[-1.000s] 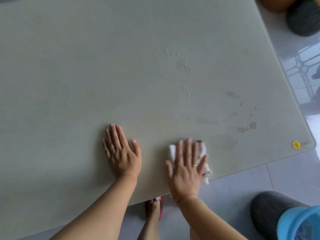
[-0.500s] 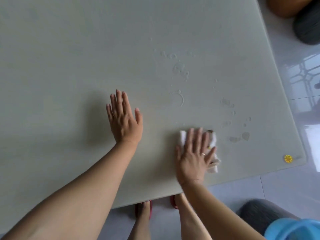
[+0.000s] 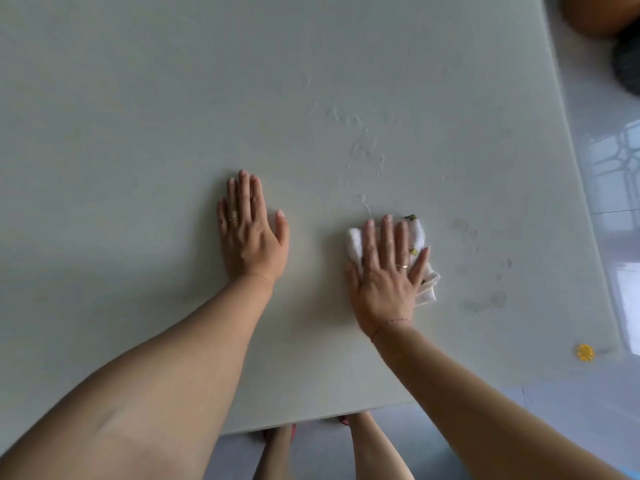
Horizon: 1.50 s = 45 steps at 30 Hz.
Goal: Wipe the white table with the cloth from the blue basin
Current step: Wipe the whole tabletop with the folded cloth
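My right grip (image 3: 388, 278) lies flat on the cloth (image 3: 420, 233), fingers straight and a little spread, pressing it onto the table (image 3: 138, 116) rather than pinching it. The cloth is white with small yellow and dark specks, bunched under my palm and fingers. It shows past my index fingertip, between the fingers, and out beyond my little finger, where a loose corner trails toward the near edge. My left grip (image 3: 252, 233) is apart from it to the left, also flat on the bare table, fingers straight and close together, thumb out, holding nothing. Wet marks (image 3: 367, 150) run from just beyond the cloth toward the far side, and fainter smears (image 3: 485, 303) lie to its right. A yellow sticker (image 3: 585, 352) sits near the table's right corner.
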{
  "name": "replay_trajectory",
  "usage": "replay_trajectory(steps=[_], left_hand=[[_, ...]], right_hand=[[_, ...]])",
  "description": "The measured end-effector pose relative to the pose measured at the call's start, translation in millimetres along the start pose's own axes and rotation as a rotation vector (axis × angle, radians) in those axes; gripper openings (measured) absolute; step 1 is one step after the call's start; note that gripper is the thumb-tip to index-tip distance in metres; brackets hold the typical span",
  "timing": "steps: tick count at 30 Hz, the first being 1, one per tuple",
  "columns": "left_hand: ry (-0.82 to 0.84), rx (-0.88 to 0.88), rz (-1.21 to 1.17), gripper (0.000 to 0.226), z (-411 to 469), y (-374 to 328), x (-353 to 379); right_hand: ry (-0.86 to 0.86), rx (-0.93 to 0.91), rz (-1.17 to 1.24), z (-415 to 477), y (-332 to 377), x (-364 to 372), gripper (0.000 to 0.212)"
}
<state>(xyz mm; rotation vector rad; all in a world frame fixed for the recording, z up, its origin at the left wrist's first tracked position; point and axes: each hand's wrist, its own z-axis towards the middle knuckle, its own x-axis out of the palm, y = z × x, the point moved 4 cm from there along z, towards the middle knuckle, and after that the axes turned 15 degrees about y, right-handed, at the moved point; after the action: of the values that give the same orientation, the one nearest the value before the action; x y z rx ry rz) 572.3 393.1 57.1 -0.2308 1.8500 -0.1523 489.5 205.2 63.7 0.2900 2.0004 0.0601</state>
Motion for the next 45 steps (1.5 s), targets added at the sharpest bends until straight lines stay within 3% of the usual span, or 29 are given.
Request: replay_trajectory(steps=[4,6,8,10,12,14,17,21,23,25,27,29,32,35,37,40,43,45], left_hand=[[0.0,0.003,0.003,0.064,-0.6,0.3,-0.7],[0.0,0.002,0.001,0.064,-0.7,0.3,-1.6],[0.005,-0.003,0.001,0.064,-0.4,-0.7,-2.2],[0.009,-0.008,-0.004,0.065,-0.4,-1.4,-2.0],[-0.004,-0.01,-0.007,0.065,-0.3,-1.7,-1.9],[-0.022,-0.009,-0.01,0.064,-0.3,-1.9,-2.2],[-0.042,-0.004,-0.01,0.064,-0.6,-2.6,-3.9],[-0.039,-0.004,-0.021,0.063,-0.8,-2.3,-4.6],[-0.024,-0.003,-0.02,0.064,-0.6,-2.5,-4.4],[-0.017,-0.008,-0.019,0.064,-0.4,-2.4,-4.3],[-0.017,-0.004,-0.018,0.064,-0.4,-1.9,-3.4],[-0.007,0.003,-0.014,0.063,-0.2,-1.7,-2.2],[-0.014,-0.011,-0.022,0.059,0.5,-1.5,-2.3],[0.009,-0.002,-0.024,0.061,0.7,0.4,-1.8],[0.023,-0.005,-0.014,0.064,1.0,1.5,-1.4],[0.036,-0.014,-0.002,0.065,1.0,0.6,-1.5],[0.056,-0.021,0.004,0.065,1.8,-0.1,-1.0],[0.067,-0.018,0.004,0.065,1.4,0.2,-0.3]], right_hand=[[0.065,-0.593,-0.332,-7.8,22.2,7.4,0.063],[0.065,-0.728,-0.422,15.8,0.9,-8.0,0.061],[0.054,-0.578,-0.356,49.3,-24.3,-27.9,0.061],[0.049,-0.286,-0.189,77.1,-43.1,-43.4,0.061],[0.005,-0.04,-0.049,85.8,-34.6,-43.6,0.062],[0.004,0.07,0.029,78.8,-1.4,-33.5,0.066],[0.064,-0.22,-0.094,55.6,50.7,-17.1,0.067],[0.103,-0.692,-0.384,76.2,24.4,-33.6,0.062],[0.057,-0.59,-0.34,101.9,-3.6,-51.7,0.058],[0.015,-0.317,-0.177,121.2,-18.8,-62.0,0.057],[-0.044,-0.024,-0.027,125.7,-4.7,-56.3,0.059],[-0.038,0.083,0.054,121.2,33.5,-43.5,0.063],[0.06,-0.244,-0.074,107.7,89.9,-28.3,0.064],[0.095,-0.569,-0.289,117.7,76.4,-41.0,0.062],[0.062,-0.584,-0.324,138.2,45.1,-58.3,0.06],[0.005,-0.221,-0.112,175.0,1.4,-81.5,0.058],[-0.049,0.211,0.099,188.2,17.0,-80.7,0.062],[-0.051,0.24,0.148,183.3,58.7,-69.8,0.065]])
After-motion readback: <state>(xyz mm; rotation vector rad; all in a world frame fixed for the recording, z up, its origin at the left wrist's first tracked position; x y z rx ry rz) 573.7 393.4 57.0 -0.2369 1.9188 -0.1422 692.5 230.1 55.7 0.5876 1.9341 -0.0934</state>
